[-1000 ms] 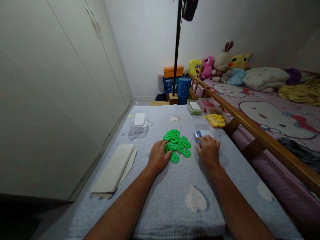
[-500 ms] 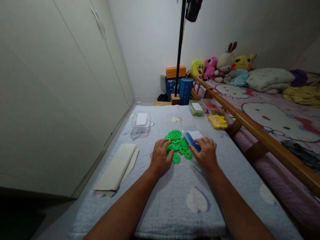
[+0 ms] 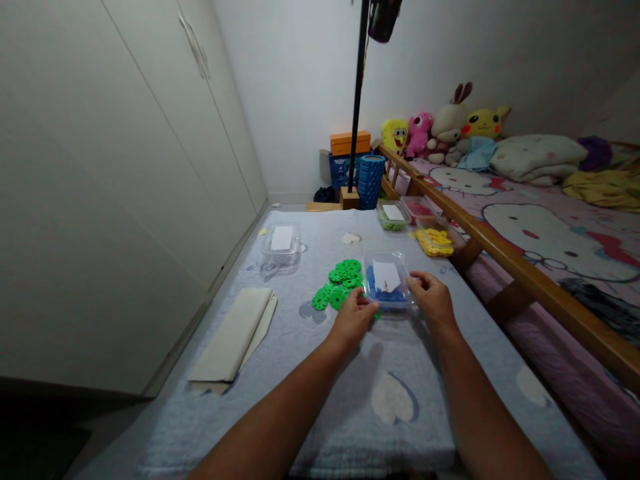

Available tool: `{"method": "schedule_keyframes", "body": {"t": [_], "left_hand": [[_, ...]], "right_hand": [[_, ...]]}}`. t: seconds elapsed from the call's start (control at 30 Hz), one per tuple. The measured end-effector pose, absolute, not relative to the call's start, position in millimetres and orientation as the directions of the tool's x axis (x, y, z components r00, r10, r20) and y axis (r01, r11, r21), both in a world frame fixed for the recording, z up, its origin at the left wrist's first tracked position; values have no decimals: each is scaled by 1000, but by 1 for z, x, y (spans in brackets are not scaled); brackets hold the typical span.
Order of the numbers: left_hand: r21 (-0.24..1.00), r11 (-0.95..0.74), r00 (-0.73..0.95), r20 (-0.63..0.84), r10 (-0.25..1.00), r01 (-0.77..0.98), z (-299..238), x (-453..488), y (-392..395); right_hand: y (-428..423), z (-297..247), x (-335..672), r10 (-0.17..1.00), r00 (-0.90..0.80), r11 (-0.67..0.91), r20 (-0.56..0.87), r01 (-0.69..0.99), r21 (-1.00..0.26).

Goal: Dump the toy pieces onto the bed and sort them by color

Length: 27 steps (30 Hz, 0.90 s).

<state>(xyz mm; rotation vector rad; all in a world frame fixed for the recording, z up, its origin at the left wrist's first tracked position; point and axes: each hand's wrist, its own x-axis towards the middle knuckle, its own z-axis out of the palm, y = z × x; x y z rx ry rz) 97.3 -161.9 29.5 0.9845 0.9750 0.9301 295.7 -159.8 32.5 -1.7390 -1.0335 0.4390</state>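
Observation:
A clear plastic box [image 3: 387, 288] with blue pieces inside and a white label on its lid is held just above the blue blanket [image 3: 350, 393]. My left hand [image 3: 353, 320] grips its near left corner. My right hand [image 3: 434, 300] grips its right side. A pile of green flat round pieces [image 3: 336, 283] lies on the blanket to the left of the box, partly under it.
A clear empty box [image 3: 281, 241] and a folded cream cloth [image 3: 235, 333] lie to the left. Boxes of green [image 3: 393, 217], red [image 3: 419, 209] and yellow pieces [image 3: 434, 241] stand at the back right by the wooden bed rail [image 3: 525, 270]. A black pole [image 3: 357, 100] rises behind.
My right hand slid the box of blue pieces leftward, then my left hand left the green pile and took its other side. Both hands now hold it up over the pile's edge.

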Motion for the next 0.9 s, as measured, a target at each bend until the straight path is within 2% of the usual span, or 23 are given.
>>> {"method": "schedule_keyframes", "body": {"t": [0.17, 0.47, 0.73, 0.9], "left_hand": [[952, 238, 130, -216, 968, -191, 35, 90, -159], [922, 292, 162, -256, 953, -255, 37, 70, -167], [918, 291, 176, -251, 952, -268, 39, 70, -174], [922, 292, 179, -251, 951, -254, 40, 70, -175]], "right_hand": [[-158, 28, 291, 844, 528, -87, 90, 301, -950], [-136, 6, 292, 828, 550, -41, 106, 248, -968], [-138, 9, 293, 769, 578, 1, 274, 427, -904], [-138, 15, 291, 762, 561, 55, 323, 442, -896]]}}
